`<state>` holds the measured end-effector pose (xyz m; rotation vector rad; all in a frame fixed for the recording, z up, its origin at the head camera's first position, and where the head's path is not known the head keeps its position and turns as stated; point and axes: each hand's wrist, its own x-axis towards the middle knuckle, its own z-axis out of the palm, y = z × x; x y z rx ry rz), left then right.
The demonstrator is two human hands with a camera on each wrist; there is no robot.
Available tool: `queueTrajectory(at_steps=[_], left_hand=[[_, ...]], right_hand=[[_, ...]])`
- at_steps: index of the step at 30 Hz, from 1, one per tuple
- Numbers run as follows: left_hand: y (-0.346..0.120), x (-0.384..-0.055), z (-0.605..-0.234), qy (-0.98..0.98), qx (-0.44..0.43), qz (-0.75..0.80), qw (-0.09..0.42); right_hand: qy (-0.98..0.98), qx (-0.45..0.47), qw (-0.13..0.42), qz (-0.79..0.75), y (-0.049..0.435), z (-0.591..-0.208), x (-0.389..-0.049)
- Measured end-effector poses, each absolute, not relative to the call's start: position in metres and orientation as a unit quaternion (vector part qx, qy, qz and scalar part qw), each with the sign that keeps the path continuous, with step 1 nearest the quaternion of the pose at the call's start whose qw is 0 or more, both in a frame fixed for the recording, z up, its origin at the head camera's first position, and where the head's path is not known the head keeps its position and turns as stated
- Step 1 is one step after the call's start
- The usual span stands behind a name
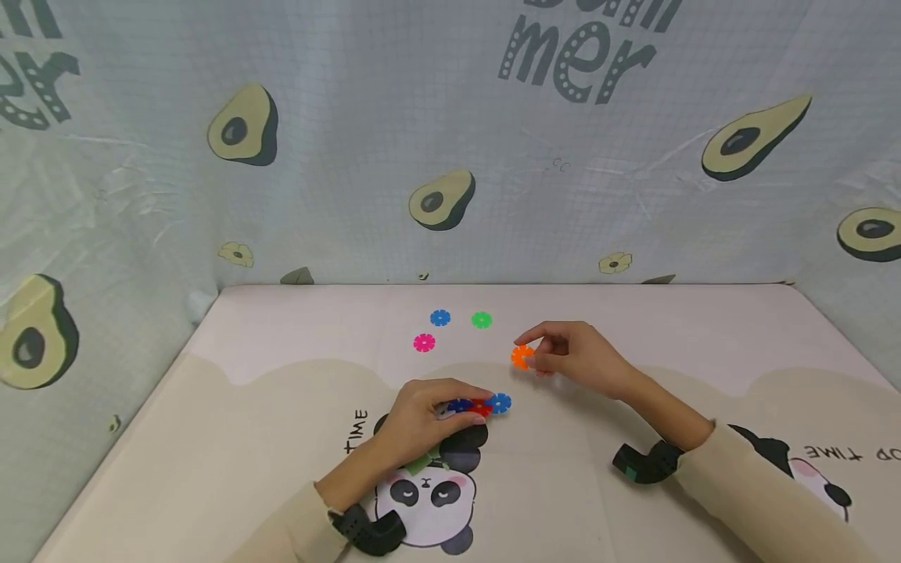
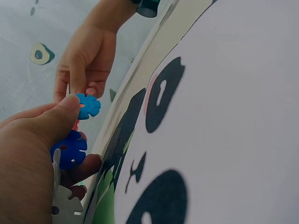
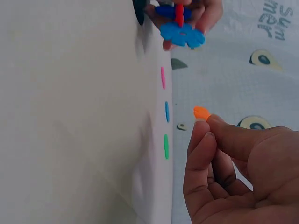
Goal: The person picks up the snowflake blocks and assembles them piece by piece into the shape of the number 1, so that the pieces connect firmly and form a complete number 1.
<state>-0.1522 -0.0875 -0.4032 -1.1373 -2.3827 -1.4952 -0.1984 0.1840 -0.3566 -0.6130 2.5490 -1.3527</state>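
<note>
My left hand [image 1: 429, 414] grips a short chain of notched plastic discs joined edge to edge. In it a light blue disc [image 2: 88, 106] is at the outer end, then a red disc [image 1: 481, 408], a dark blue disc [image 2: 70, 150] and a whitish disc [image 2: 66, 205] near the palm. Fingers hide part of the chain. My right hand [image 1: 580, 360] pinches an orange notched disc [image 1: 522, 356] between thumb and fingertips, right of the chain and farther back, apart from it.
Flat on the table behind the hands lie a pink disc [image 1: 424, 342], a blue disc [image 1: 439, 317] and a green disc [image 1: 482, 320]. The tablecloth has a printed panda [image 1: 425, 508]. A patterned curtain [image 1: 338, 195] hangs behind the table's far edge.
</note>
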Motion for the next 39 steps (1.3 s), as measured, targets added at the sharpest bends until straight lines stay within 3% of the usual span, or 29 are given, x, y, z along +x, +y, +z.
queueTrajectory(at_steps=[19,39], left_hand=[[-0.088,-0.153,-0.401,-0.796,-0.378,-0.461,0.105],[-0.088,-0.158,-0.404,-0.787,-0.422,-0.427,0.142]], right_hand=[[0.804,-0.223,0.158,-0.529,0.190,-0.366,-0.165],[0.769,-0.216,0.208,-0.564,0.183,-0.376,-0.161]])
